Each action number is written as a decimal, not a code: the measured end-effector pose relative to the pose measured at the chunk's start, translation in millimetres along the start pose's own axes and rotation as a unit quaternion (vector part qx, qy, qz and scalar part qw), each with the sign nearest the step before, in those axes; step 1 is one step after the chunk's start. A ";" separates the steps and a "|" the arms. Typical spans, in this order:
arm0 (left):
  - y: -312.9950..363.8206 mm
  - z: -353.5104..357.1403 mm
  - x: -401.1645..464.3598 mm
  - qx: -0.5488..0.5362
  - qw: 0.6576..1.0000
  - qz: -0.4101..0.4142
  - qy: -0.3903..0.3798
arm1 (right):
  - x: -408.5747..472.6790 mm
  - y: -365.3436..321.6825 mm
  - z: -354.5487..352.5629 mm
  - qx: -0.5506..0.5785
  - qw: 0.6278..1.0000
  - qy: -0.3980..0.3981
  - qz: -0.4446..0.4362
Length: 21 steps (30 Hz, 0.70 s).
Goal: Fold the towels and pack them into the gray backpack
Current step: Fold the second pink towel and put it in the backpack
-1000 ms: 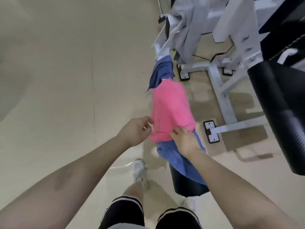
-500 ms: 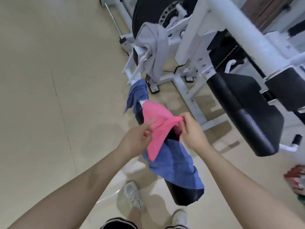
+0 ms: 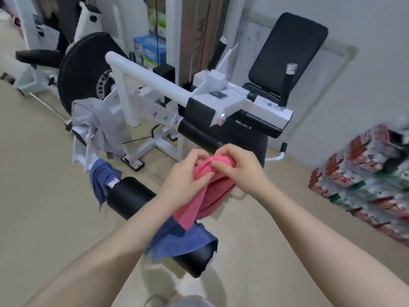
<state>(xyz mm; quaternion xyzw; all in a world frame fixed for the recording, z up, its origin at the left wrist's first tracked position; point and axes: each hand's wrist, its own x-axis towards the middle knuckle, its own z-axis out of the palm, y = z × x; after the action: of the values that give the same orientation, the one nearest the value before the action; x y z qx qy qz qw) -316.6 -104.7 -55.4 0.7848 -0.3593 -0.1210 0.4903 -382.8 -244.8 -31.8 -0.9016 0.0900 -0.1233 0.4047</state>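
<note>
Pink towel point(image 3: 205, 191): centre of frame, bunched and lifted clear, its tail hanging to just above the blue towel.
Left hand point(image 3: 188, 173): closed, pinching gathered folds of the pink towel at its upper edge.
Right hand point(image 3: 240, 167): closed, fingers curled over the same upper edge, touching the left hand.
Blue towel point(image 3: 183, 240): lower centre, draped over the black foam roller point(image 3: 132, 196) of the white exercise machine point(image 3: 155, 85); a second blue piece hangs at the roller's left end.
Gray cloth point(image 3: 97, 125): centre left, hung on the machine frame.
Gray backpack: not in view.
Step in hand, by judgement: folding the pink towel, early, edges not yet squared.
Next move calls for: finding two corners, spreading the cloth flat, then halving it.
</note>
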 end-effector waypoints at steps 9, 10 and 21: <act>141.7 172.0 -6.0 -0.261 0.942 -0.070 -0.198 | -162.5 87.0 -185.3 0.017 0.998 0.016 0.056; 155.6 196.2 -6.3 -0.226 0.951 -0.052 -0.204 | -184.0 101.7 -203.4 -0.012 0.997 0.038 0.059; 295.5 424.9 29.9 0.098 0.939 0.279 -0.177 | -321.7 232.1 -359.2 -0.114 0.930 0.304 0.171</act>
<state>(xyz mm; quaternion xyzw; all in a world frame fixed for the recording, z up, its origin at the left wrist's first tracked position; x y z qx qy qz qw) -657.2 -492.3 -5.6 0.6629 -0.6550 -0.0808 0.3535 -810.0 -567.0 -23.8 -0.8322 0.3751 -0.3089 0.2672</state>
